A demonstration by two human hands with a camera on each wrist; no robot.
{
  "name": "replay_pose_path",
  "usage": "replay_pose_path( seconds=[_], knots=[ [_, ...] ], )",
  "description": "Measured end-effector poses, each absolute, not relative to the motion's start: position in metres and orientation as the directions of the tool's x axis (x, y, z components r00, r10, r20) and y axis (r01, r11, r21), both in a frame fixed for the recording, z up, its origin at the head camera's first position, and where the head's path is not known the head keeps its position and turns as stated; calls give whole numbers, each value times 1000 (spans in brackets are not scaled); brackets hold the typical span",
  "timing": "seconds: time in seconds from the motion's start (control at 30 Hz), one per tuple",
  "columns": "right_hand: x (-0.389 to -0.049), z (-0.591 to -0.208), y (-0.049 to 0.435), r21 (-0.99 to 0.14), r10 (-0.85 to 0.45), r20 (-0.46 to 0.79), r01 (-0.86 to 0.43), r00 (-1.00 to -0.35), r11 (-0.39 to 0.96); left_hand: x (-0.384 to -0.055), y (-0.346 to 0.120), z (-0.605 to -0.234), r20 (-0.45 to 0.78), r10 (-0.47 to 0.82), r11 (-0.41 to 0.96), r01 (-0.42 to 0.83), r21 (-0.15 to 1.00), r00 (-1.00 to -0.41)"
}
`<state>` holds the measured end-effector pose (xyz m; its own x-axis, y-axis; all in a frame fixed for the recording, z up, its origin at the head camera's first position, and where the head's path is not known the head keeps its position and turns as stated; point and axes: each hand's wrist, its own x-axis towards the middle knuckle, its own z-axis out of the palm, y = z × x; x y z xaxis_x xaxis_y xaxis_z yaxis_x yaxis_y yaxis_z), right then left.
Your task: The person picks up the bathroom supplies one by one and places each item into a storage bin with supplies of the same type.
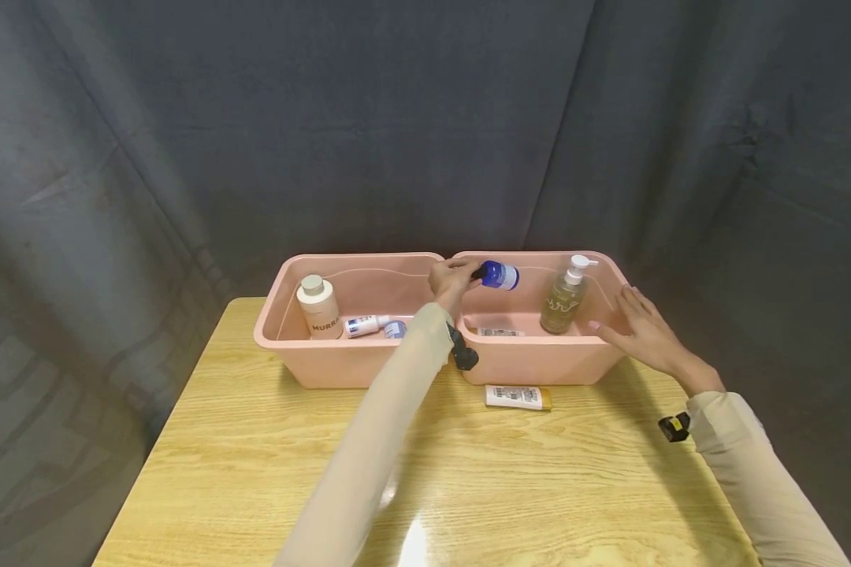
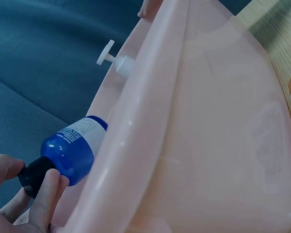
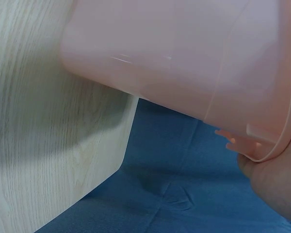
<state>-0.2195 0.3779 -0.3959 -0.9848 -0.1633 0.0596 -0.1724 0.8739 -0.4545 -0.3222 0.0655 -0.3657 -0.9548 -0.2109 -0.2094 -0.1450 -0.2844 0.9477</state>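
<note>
My left hand (image 1: 454, 279) pinches a blue bottle (image 1: 499, 276) by its black cap (image 2: 35, 175). The bottle hangs tilted, base to the right, over the right pink bin (image 1: 532, 358). A pump bottle of greenish liquid (image 1: 566, 295) with a white pump (image 2: 124, 66) stands in that bin, beside a partly hidden tube with a printed label (image 1: 499, 332). At the bin's right side, my right hand (image 1: 641, 331) rests on the rim with extended fingers; in the right wrist view only part of that hand (image 3: 276, 179) shows against the rim.
The left pink bin (image 1: 340, 366) holds a white bottle (image 1: 319, 307), a small white bottle (image 1: 362, 325) and a blue-labelled item (image 1: 395, 329) partly behind my sleeve. A white tube with a yellow cap (image 1: 516, 397) lies on the wooden table (image 1: 539, 480). Dark curtains hang behind.
</note>
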Motion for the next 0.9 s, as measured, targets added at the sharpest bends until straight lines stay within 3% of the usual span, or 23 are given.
replay_pose_path(
  seconds=[0.4, 0.9],
  knots=[
    [-220, -395, 378, -437, -184, 100, -210, -978, 875, -323, 67, -361, -238, -226, -222, -188, 957, -944],
    [-219, -395, 377, -446, -167, 58, -175, -984, 878, -328, 67, -361, -269, -220, -120, -247, 961, -938]
  ],
)
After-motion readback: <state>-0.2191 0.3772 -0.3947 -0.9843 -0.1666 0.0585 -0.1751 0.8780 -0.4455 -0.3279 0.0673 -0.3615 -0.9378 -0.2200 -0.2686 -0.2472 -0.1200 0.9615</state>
